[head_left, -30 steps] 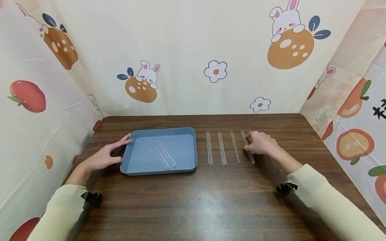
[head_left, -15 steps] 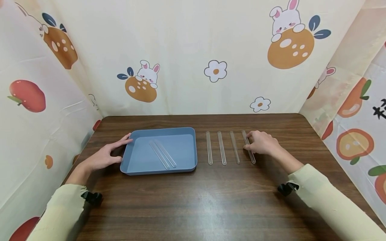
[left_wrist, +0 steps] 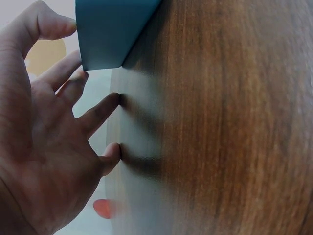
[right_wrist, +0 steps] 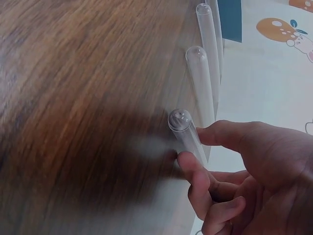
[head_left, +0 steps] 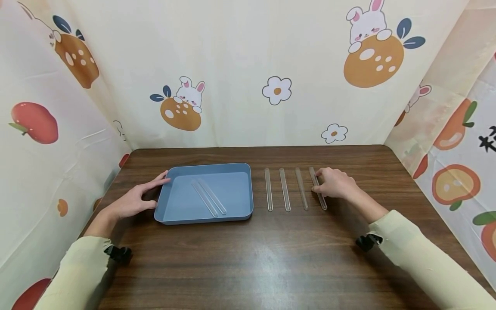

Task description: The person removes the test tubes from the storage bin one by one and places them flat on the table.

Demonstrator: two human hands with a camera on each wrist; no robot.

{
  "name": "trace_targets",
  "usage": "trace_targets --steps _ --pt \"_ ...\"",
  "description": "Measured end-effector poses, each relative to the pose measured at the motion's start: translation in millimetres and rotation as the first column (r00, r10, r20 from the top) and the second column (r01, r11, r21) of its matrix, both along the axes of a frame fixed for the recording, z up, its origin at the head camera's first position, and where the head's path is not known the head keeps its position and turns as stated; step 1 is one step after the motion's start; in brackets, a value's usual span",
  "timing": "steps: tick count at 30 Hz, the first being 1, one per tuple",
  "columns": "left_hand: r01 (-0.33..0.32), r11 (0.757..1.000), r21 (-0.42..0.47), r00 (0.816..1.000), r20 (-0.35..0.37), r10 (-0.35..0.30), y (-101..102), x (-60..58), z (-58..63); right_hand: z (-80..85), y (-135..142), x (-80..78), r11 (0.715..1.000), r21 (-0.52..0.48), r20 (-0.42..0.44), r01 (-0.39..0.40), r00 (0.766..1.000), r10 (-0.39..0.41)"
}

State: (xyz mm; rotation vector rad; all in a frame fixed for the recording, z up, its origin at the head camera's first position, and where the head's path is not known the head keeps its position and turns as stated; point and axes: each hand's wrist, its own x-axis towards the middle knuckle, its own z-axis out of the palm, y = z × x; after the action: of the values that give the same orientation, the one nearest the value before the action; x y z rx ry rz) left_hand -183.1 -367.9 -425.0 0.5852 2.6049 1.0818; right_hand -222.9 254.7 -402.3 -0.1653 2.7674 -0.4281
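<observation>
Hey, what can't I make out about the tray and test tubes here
Head view: part of the rightmost test tube, behind the right hand.
Left wrist view: most of the blue tray, cut off by the top edge.
Right wrist view: that test tube's far end, behind the same hand.

Head view: we look forward and down from above, far enough back to take in left hand (head_left: 131, 201), right hand (head_left: 335, 184), whole blue tray (head_left: 237, 189), tubes (head_left: 284, 190) and patterned cloth (head_left: 232, 51) behind table (head_left: 248, 267). Left wrist view: we sit close, palm side, facing tray's outer wall (picture lies sideways, table on right). Right wrist view: likewise close, table on left, tubes' rounded ends toward us; bit of tray shared with head view.
</observation>
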Motion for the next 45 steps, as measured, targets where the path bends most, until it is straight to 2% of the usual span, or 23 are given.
trace_targets --steps 15,45 --pt "-0.001 1.0 -0.007 1.0 0.002 0.001 -0.8 -0.4 -0.6 0.5 2.8 0.8 1.0 0.01 -0.022 -0.002 1.0 0.002" --pt "-0.008 1.0 -0.01 1.0 0.013 0.008 -0.1 -0.4 -0.8 -0.2 -0.2 1.2 1.0 0.0 0.002 -0.013 1.0 0.013"
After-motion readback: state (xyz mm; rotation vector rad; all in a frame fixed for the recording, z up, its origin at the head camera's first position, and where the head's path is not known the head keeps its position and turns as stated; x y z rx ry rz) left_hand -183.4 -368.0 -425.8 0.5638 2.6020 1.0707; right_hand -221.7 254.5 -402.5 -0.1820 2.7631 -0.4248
